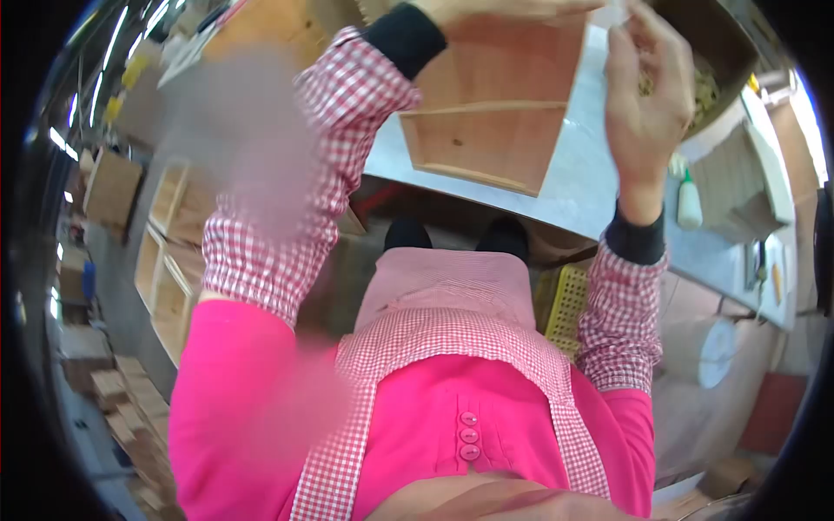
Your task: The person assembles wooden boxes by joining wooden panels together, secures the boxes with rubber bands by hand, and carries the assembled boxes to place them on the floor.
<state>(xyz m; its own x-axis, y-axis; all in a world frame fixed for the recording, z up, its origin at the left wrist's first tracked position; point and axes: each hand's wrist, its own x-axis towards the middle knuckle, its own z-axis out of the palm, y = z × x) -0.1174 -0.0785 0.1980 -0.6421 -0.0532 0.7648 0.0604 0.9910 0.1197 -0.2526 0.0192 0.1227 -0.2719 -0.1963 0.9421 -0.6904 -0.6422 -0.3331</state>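
The left hand is cut off (top edge).

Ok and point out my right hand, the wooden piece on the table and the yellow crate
Right hand [650, 106], head view: middle of the hand.
Wooden piece [493, 89], head view: its face, near the middle.
Yellow crate [567, 304], head view: its perforated side.

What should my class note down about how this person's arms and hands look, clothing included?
Both arms wear bright pink sleeves under red-and-white checked sleeve covers that end in dark wrist cuffs. The right hand shows no glove; the left hand is partly cut off by the picture's top edge.
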